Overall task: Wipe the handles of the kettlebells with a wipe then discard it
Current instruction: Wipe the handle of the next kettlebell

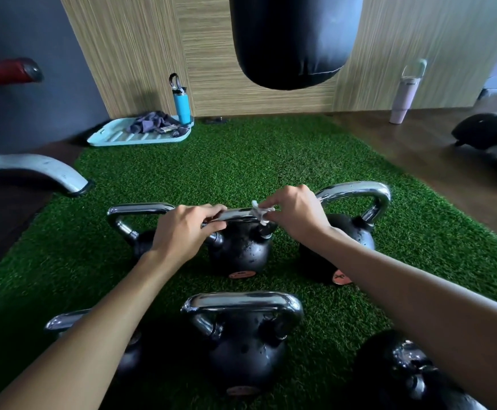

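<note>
Several black kettlebells with chrome handles stand on green turf. The middle back kettlebell (239, 253) has its handle (236, 215) gripped at the left end by my left hand (183, 232). My right hand (296, 213) pinches a small crumpled white wipe (259, 213) against the right end of that same handle. Other kettlebells stand at the back left (136, 213), back right (356, 208), front middle (241, 338), front left (66, 319) and front right (407, 371); my forearms partly hide the front left and front right ones.
A light blue tray (117, 137) with a cloth and a blue bottle (181, 105) sits at the far left by the wall. A black punching bag (294, 39) hangs overhead. A pale tumbler (404, 96) stands far right. A metal machine foot (34, 170) lies left.
</note>
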`<state>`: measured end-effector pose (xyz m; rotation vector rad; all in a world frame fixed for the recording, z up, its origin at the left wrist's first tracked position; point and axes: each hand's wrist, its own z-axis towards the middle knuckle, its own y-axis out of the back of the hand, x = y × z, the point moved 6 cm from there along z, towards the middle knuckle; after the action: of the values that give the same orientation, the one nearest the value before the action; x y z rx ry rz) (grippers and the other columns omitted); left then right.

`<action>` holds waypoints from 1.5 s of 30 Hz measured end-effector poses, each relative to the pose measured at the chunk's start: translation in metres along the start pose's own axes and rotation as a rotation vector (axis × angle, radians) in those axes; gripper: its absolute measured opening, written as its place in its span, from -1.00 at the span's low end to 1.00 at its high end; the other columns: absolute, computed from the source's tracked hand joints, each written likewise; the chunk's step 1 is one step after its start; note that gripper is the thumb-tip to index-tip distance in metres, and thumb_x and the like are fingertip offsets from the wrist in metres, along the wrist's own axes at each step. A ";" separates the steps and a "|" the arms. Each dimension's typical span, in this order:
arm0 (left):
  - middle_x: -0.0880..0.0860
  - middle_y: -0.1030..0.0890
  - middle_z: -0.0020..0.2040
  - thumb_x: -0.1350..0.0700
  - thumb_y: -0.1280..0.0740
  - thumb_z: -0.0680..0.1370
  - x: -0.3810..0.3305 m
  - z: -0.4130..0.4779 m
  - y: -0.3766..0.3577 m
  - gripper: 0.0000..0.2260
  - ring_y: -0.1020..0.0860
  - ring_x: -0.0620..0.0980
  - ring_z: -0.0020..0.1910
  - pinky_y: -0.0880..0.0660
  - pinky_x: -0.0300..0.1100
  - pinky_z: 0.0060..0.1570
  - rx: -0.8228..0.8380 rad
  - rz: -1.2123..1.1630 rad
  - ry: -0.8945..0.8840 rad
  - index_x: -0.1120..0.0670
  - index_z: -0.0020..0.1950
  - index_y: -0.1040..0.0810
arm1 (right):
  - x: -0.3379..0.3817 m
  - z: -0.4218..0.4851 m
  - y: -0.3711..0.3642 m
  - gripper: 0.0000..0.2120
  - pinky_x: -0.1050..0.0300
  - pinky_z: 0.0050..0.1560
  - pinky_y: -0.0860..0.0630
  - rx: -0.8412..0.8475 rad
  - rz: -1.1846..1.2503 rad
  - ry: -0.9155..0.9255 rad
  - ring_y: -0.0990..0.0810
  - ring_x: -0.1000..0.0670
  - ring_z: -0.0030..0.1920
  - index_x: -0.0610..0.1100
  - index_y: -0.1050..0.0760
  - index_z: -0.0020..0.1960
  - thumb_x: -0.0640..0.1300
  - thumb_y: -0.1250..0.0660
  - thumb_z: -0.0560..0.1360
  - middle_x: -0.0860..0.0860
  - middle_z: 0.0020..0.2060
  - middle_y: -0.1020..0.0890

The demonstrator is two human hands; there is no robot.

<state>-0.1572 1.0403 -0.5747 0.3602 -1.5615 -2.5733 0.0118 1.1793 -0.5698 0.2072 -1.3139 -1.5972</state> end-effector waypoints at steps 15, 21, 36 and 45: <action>-0.10 -0.65 0.23 -0.30 -0.31 0.52 0.017 -0.013 0.002 -0.55 -0.61 -0.22 -0.36 -0.18 -0.46 -0.52 -0.019 -0.017 -0.017 -0.12 0.31 -0.62 | -0.022 0.005 -0.005 -0.79 0.33 -0.32 -0.58 0.090 0.111 -0.075 -0.63 0.26 -0.36 -0.07 -0.73 -0.01 -0.07 -0.59 0.36 0.08 -0.17 -0.75; -0.10 -0.64 0.23 -0.27 -0.35 0.51 0.018 -0.025 0.001 -0.59 -0.68 -0.12 -0.26 -0.26 -0.44 -0.49 0.000 -0.013 -0.013 -0.13 0.28 -0.64 | -0.042 0.006 -0.033 -0.83 0.23 -0.34 -0.60 0.189 0.008 -0.153 -0.59 0.21 -0.42 -0.03 -0.73 -0.03 -0.12 -0.59 0.38 0.07 -0.22 -0.74; 0.06 -0.68 -0.25 -0.21 -0.39 0.54 0.002 0.022 0.001 -0.60 -0.32 -0.14 -0.50 -0.13 -0.27 -0.54 0.107 0.014 0.114 -0.16 0.35 -0.58 | -0.046 0.021 -0.007 -0.85 0.23 -0.40 -0.58 0.096 0.129 -0.248 -0.64 0.11 -0.38 -0.06 -0.74 -0.04 -0.13 -0.59 0.39 0.02 -0.22 -0.74; 0.06 -0.69 -0.05 -0.19 -0.35 0.58 0.011 0.063 -0.013 -0.60 -0.35 -0.18 -0.46 -0.20 -0.25 -0.54 0.240 0.032 0.254 -0.18 0.41 -0.51 | -0.023 0.019 0.017 -0.78 0.43 -0.30 -0.39 -0.056 0.366 -0.236 -0.58 0.25 -0.19 -0.04 -0.70 -0.05 -0.17 -0.61 0.33 0.15 -0.19 -0.67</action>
<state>-0.1837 1.0979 -0.5596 0.6510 -1.7621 -2.2149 0.0191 1.2108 -0.5587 -0.2522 -1.3908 -1.3699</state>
